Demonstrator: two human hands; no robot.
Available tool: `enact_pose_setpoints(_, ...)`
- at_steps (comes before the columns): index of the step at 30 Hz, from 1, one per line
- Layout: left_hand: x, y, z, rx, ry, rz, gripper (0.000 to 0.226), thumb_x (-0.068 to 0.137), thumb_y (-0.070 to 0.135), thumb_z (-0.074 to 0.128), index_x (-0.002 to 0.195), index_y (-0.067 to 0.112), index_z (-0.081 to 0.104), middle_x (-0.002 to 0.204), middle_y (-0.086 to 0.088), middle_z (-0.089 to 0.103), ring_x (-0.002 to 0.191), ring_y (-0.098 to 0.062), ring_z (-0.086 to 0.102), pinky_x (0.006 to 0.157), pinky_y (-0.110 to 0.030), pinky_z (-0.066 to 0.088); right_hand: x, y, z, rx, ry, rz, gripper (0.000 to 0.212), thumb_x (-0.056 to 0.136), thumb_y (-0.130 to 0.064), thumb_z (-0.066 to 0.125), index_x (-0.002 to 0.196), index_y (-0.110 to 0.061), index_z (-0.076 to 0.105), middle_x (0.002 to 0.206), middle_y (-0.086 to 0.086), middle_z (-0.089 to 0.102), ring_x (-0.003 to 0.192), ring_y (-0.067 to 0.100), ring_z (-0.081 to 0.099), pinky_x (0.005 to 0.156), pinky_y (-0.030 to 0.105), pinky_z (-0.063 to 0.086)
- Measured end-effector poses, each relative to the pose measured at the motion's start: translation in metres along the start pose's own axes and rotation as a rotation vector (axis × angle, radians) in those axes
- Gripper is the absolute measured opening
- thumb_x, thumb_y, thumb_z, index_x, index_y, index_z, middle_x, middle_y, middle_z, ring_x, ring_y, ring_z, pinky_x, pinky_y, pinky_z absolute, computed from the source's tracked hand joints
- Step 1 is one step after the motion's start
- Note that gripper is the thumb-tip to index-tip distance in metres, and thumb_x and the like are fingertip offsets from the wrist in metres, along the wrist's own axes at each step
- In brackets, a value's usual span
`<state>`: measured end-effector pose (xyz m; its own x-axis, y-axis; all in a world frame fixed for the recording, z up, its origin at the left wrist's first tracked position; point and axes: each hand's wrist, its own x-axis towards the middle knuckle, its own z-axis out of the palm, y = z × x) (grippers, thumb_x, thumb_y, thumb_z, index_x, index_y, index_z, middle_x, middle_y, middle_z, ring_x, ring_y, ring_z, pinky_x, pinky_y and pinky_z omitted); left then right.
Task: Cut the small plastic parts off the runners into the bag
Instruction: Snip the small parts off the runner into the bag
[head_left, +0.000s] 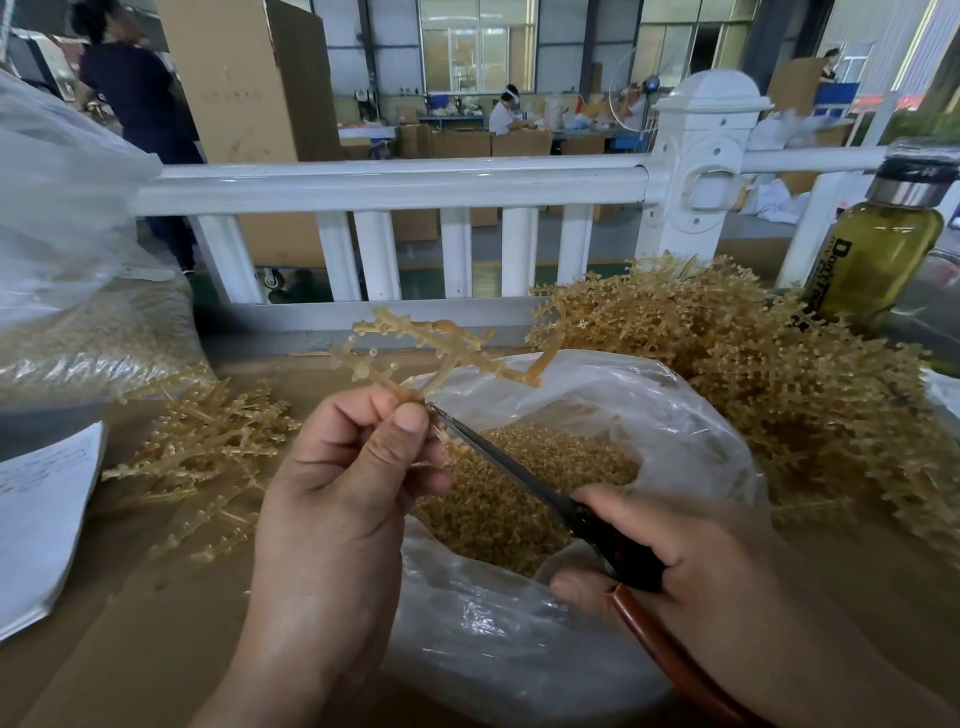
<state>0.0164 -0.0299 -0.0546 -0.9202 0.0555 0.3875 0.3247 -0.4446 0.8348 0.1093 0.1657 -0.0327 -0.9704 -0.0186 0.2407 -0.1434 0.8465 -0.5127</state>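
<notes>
The bottle carries black vertical lettering that begins "Don'tTa"; the remaining characters are cut off and cannot be read. The paper at the left edge bears faint handwritten lines, too blurred to read.

On the table the bag lies mid-front with parts in it, left hand with a runner and right hand with scissors above it, a heap of runners to its right, a smaller pile and papers to its left, a second bag far left, a bottle behind the heap, a railing behind all.
</notes>
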Motion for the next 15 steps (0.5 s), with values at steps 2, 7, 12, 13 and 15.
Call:
enact_pose_setpoints(2,-0.0004,0.0000,0.0002,-0.002,-0.003,-0.001,0.005,0.081,0.025,0.069,0.078,0.028,0.069,0.073,0.003,0.064,0.068,-0.010,0.064,0.061,-0.022,0.054,0.0001,-0.0002,-0.0010,0.002,-0.002,0.002,0.054,0.068,-0.076,0.052,0.108,-0.042,0.060,0.088,-0.016,0.065,0.081,-0.002,0.063,0.072,0.021,0.047)
enact_pose_setpoints(7,-0.0016,0.0017,0.0013,-0.020,0.000,-0.027,0.004,0.078,0.030,0.072,0.078,0.028,0.069,0.074,0.003,0.064,0.069,-0.010,0.064,0.061,-0.023,0.054,-0.0001,-0.0017,-0.0029,-0.006,-0.021,0.010,0.056,0.069,-0.078,0.049,0.106,-0.039,0.063,0.084,-0.015,0.066,0.080,0.001,0.063,0.067,0.023,0.048)
enact_pose_setpoints(12,-0.0027,0.0024,0.0023,-0.049,0.022,-0.069,0.008,0.083,0.026,0.072,0.076,0.026,0.068,0.075,0.000,0.064,0.070,-0.012,0.063,0.061,-0.023,0.054,-0.0001,-0.0050,-0.0024,-0.024,-0.033,0.015,0.059,0.069,-0.079,0.044,0.105,-0.036,0.063,0.082,-0.013,0.066,0.079,0.001,0.062,0.066,0.023,0.048)
enact_pose_setpoints(13,-0.0030,0.0023,0.0027,-0.051,0.025,-0.073,0.011,0.086,0.023,0.070,0.075,0.026,0.068,0.074,0.000,0.063,0.070,-0.012,0.062,0.060,-0.023,0.054,-0.0001,-0.0053,-0.0023,-0.026,-0.036,0.018,0.060,0.068,-0.079,0.044,0.106,-0.037,0.062,0.083,-0.013,0.066,0.081,0.001,0.063,0.066,0.023,0.048)
enact_pose_setpoints(15,-0.0031,0.0027,0.0034,-0.061,0.025,-0.085,0.013,0.086,0.022,0.070,0.074,0.026,0.068,0.074,0.000,0.063,0.070,-0.012,0.061,0.060,-0.022,0.054,-0.0003,-0.0056,-0.0026,-0.019,-0.036,0.021,0.059,0.068,-0.080,0.043,0.106,-0.038,0.061,0.084,-0.014,0.065,0.080,0.000,0.062,0.067,0.022,0.049)
